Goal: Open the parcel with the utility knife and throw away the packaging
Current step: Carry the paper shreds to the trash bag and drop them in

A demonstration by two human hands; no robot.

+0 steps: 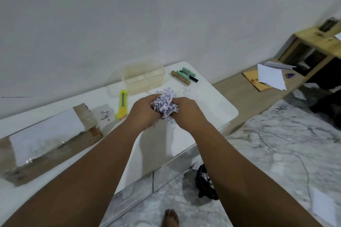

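Note:
A clump of white shredded paper filler (166, 106) is bunched between my left hand (143, 112) and my right hand (186, 110), just above the white table (212, 105). Both hands press in on it from either side. The yellow utility knife (122, 104) lies on the table to the left of my hands. The flattened cardboard parcel (49, 140) with its white label lies at the table's left. A few loose shreds (188, 91) lie on the table beyond my hands.
A clear plastic tub (143, 77) stands at the table's back edge, with markers and a wooden stick (184, 76) to its right. A black bag (204, 182) holding shreds sits on the marble floor below the table edge. Papers and a wooden shelf are at the right.

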